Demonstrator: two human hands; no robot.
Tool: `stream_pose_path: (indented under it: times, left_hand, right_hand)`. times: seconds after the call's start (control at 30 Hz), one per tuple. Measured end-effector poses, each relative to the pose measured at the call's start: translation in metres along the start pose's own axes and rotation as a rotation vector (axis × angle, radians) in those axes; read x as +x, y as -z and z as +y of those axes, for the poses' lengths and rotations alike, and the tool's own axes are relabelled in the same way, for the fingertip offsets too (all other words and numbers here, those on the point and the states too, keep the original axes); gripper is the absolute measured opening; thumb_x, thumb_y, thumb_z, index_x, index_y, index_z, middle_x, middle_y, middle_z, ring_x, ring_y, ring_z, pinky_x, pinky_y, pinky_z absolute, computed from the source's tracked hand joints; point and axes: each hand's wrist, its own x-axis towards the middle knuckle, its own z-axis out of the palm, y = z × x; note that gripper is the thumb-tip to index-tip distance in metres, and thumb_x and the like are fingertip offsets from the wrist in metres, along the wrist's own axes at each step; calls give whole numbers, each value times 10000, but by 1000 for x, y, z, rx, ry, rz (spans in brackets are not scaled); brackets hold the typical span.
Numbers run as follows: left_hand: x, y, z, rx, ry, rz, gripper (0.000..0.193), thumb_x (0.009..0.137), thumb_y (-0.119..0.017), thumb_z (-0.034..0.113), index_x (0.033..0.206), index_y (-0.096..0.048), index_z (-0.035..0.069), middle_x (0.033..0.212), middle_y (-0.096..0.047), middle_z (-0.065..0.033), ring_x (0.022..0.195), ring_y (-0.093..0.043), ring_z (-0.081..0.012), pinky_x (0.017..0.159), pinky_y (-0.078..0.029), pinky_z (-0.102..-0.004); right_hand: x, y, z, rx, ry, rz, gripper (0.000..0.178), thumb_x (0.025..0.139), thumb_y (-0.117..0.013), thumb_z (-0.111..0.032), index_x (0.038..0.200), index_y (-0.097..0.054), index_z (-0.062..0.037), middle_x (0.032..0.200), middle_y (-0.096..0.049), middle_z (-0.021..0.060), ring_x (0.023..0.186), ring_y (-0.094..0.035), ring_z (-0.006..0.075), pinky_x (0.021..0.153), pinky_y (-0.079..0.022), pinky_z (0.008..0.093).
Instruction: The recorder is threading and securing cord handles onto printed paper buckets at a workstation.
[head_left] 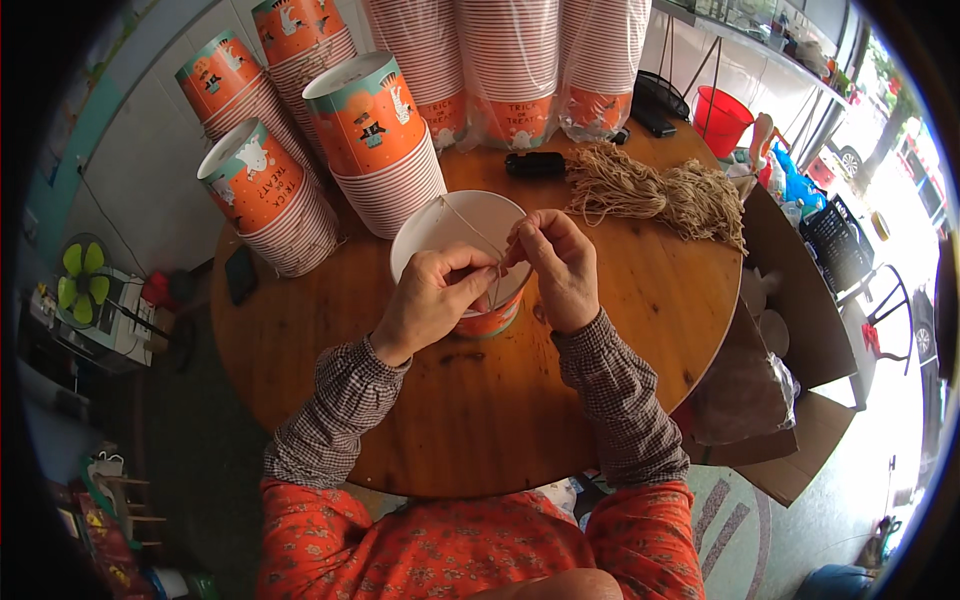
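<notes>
In front of me on the round wooden table stands an orange paper bucket with a white inside [412, 232]. Over its near rim my left hand [432, 298] pinches a thin beige string [468, 222], which runs up across the opening to the far rim. Close beside it, my right hand [562, 268] is closed, thumb against fingers, on the same string near the right rim. The fingertips hide where the string ends, and I cannot make out any knot. A loose bundle of similar strings [655, 195] lies on the table to the right.
Nested stacks of orange buckets [372, 125] stand at the left and back; plastic-wrapped stacks [508, 85] rise behind. A black object [535, 164] lies by the string bundle and a dark phone-like object [240, 274] near the left edge. An open cardboard box [800, 300] stands right of the table [470, 430].
</notes>
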Motion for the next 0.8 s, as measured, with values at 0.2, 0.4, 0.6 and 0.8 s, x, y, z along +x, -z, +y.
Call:
stream_pose_path:
  times: [0.2,0.4,0.6,0.8]
  left_hand:
    - [-3,0,4,-118,-49,0,145,921,-560,44,952,-628,-80,830,-614,-51,723,-617,-99,650,-515,-236]
    - [-4,-4,10,26,-74,-20,157,930,-568,101,922,-646,-35,758,-589,1,725,-593,-70,699,-498,-224]
    - [-5,17,8,50,-110,-97,102,873,-624,81,871,-644,-19,801,-636,-20,730,-576,-54,635,-466,-229]
    - [-10,6,2,154,-153,78,67,847,-625,48,866,-626,-16,791,-639,-66,693,-610,-104,598,-487,-266]
  right_hand:
    - [4,10,-13,-134,-34,-155,232,914,-482,30,1109,-606,1,1086,-648,67,847,-595,95,727,-490,248]
    - [-1,4,-18,-442,211,-341,381,808,-428,139,1123,-587,-4,1084,-646,95,907,-606,161,788,-496,297]
    - [1,14,-45,-685,56,-442,218,816,-538,65,1014,-595,-3,956,-643,80,810,-634,167,760,-501,296]
    - [-1,8,-39,-657,269,-376,157,784,-683,26,928,-625,3,874,-613,77,827,-624,188,699,-513,310]
